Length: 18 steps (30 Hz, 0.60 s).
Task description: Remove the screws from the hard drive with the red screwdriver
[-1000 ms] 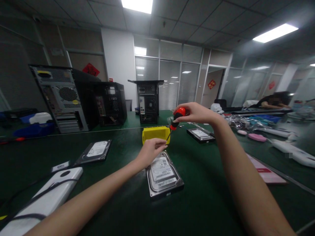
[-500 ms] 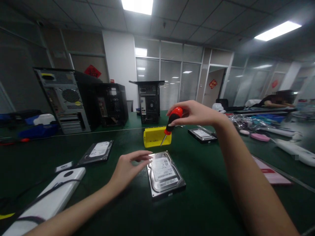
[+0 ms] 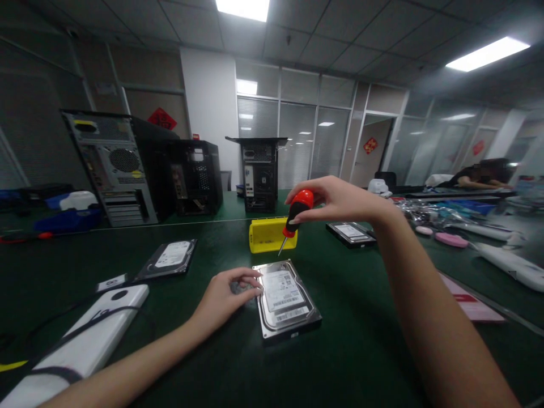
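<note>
My right hand [image 3: 325, 199] grips a red and black screwdriver [image 3: 300, 208] from above. Its thin metal tip points down, above the rear edge of a silver hard drive [image 3: 285, 297] lying label-up on the dark green table. At the drive's left edge is my left hand [image 3: 234, 292], fingers curved and apart with nothing between them; the fingertips are at the drive's upper left side. Just behind the drive stands a yellow open bin [image 3: 272, 235], with a few tiny, unclear items inside.
Other hard drives lie at the left [image 3: 170, 259] and right [image 3: 351, 234]. A white power strip [image 3: 91, 340] with a black cable is at the left front. Computer cases [image 3: 123, 164] stand behind. A pink box [image 3: 470, 300] and bagged items lie right; a person leans on a far table.
My left fingers have shifted slightly down along the drive's left edge. The screwdriver stays above the drive's rear edge, with its tip a little lower. The view has moved slightly.
</note>
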{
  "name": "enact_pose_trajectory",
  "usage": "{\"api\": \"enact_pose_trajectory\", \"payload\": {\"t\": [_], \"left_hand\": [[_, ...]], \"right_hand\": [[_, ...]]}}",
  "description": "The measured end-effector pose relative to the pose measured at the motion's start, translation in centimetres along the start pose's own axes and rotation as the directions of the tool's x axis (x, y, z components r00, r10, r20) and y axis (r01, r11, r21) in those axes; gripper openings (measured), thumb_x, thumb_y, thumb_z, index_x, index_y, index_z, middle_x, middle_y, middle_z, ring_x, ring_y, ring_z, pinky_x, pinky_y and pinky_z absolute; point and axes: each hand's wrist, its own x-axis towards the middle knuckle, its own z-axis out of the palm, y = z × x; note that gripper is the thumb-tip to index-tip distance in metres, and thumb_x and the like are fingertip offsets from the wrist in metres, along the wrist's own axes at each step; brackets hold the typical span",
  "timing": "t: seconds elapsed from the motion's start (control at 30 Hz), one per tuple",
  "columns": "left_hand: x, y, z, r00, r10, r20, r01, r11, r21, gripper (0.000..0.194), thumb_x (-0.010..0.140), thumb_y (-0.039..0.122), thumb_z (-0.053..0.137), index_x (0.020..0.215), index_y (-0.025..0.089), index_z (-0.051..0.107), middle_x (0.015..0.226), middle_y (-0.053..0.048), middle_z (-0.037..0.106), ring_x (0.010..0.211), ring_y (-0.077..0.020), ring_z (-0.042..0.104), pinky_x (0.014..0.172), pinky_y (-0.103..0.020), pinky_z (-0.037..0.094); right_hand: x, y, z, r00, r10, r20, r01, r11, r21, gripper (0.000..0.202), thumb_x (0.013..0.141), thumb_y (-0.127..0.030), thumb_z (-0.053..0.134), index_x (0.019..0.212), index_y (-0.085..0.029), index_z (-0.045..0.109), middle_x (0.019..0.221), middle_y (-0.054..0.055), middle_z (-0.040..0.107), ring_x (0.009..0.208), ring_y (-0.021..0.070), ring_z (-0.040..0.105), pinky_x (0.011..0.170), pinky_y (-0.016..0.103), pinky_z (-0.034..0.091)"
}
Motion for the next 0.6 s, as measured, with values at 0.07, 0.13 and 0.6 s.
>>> {"api": "enact_pose_trajectory", "payload": {"t": [0.07, 0.13, 0.6], "left_hand": [[0.14, -0.08, 0.03, 0.998, -0.054, 0.018, 0.054, 0.998, -0.029, 0.032, 0.072, 0.032, 0.066, 0.101, 0.016, 0.065, 0.089, -0.004, 0.07, 0.084, -0.0202, 0.064, 0.078, -0.034, 0.048], [0.23, -0.12, 0.1, 0.993, -0.11, 0.04, 0.113, 0.991, -0.077, 0.034, 0.072, 0.031, 0.066, 0.102, 0.015, 0.064, 0.091, -0.006, 0.07, 0.086, -0.0209, 0.064, 0.078, -0.035, 0.048], [0.15, -0.12, 0.54, 0.977, -0.181, 0.115, 0.206, 0.941, -0.268, 0.034, 0.075, 0.027, 0.065, 0.106, 0.014, 0.06, 0.101, -0.008, 0.07, 0.099, -0.0217, 0.063, 0.092, -0.038, 0.046]], "right_hand": [[-0.01, -0.03, 0.0, 1.0, 0.002, 0.006, -0.002, 1.0, 0.001, 0.042, 0.071, -0.043, 0.065, 0.104, -0.017, 0.062, 0.1, 0.006, 0.063, 0.086, 0.0189, 0.058, 0.071, 0.031, 0.046], [0.02, -0.05, 0.02, 1.0, -0.004, 0.002, 0.004, 1.0, 0.002, 0.041, 0.07, -0.041, 0.065, 0.104, -0.018, 0.062, 0.101, 0.006, 0.063, 0.088, 0.0193, 0.058, 0.073, 0.031, 0.046], [0.17, -0.14, 0.23, 0.999, -0.033, 0.006, 0.033, 0.999, -0.013, 0.041, 0.071, -0.039, 0.065, 0.106, -0.017, 0.062, 0.1, 0.006, 0.063, 0.088, 0.0186, 0.058, 0.074, 0.03, 0.047]]}}
